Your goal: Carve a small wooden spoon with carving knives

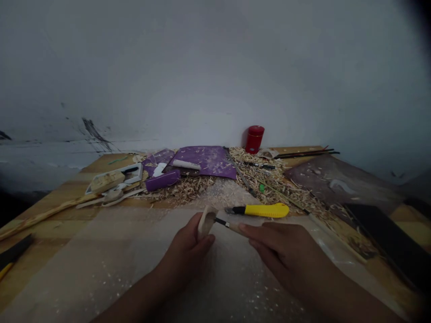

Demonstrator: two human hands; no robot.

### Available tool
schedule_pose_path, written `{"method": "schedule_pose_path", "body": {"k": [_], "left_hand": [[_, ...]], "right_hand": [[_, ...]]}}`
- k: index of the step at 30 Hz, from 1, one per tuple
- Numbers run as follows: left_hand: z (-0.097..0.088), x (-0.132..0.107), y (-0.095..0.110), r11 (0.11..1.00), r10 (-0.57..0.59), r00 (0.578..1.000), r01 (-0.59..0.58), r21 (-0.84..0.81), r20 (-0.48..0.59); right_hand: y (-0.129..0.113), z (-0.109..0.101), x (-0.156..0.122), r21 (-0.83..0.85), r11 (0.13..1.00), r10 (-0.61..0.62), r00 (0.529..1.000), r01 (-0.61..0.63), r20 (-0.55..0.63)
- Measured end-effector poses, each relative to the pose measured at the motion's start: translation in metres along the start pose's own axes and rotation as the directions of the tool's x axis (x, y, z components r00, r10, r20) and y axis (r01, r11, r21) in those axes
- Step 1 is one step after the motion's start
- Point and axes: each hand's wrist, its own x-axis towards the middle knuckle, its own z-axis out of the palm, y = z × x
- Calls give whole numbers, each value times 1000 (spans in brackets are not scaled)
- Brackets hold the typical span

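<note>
My left hand (188, 246) is closed around a pale piece of carved wood (206, 220), holding it upright above the table. My right hand (279, 251) grips a small carving knife (226, 223) by its wooden handle, and the dark blade tip rests against the hollowed face of the wood piece. A yellow utility knife (261, 210) lies on the table just beyond my hands.
Wood shavings (269, 184) cover the back of the wooden table (50, 211). A purple sheet (205, 160), a purple case (162, 181), a red canister (254, 139), carved spoons (111, 197), thin sticks (306, 154) and a dark board (390, 242) lie around. A grey wall stands behind.
</note>
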Motion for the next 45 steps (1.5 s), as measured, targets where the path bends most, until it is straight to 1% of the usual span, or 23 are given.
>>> {"method": "schedule_pose_path", "body": {"k": [3,7,10,13,17,20,24,26,30,32,35,37,39,42,43,45], "left_hand": [[-2,0,0,995,35,999,-35,91,-6],[-3,0,0,987,32,999,-34,157,18],[-3,-1,1,980,35,999,-39,195,23],[-4,-1,1,975,56,998,-58,215,16],[-5,0,0,971,50,998,-55,234,27],[-6,0,0,969,57,998,-64,237,35],[-5,0,2,963,42,998,-52,264,45],[-4,1,2,956,26,998,-40,290,52],[-1,3,-3,944,19,1000,-20,328,7],[0,4,-6,943,15,1000,-14,332,0],[0,4,-10,943,9,1000,-14,331,17],[0,4,-9,942,-1,1000,-4,336,15],[0,4,-8,940,-9,1000,7,341,6],[1,4,-7,941,-13,1000,11,338,3],[1,4,-7,941,-14,1000,12,338,3],[1,3,-7,940,-19,1000,20,340,-7]], "right_hand": [[-2,1,-2,-57,998,-5,1000,6,22],[-3,4,-2,-98,995,-15,1000,17,20],[-3,2,-3,-120,992,-34,999,37,26],[-4,-1,-4,-88,995,-48,999,49,7],[-6,-2,-4,-66,996,-53,999,54,4],[-7,1,-4,-109,992,-60,998,63,28],[-8,6,-3,-212,975,-48,996,62,73],[-8,8,-2,-219,975,-32,996,49,80],[-8,14,-1,-180,983,-8,995,25,95],[-7,18,-2,-212,976,-27,995,48,99],[-4,22,-2,-295,950,-79,993,102,89],[-4,22,-2,-309,944,-94,991,121,99],[-4,22,0,-237,967,-66,992,90,106],[-5,23,1,-16,1000,-2,998,3,67],[-5,24,1,22,1000,6,999,-7,45],[-3,26,0,9,1000,-8,1000,8,30]]}}
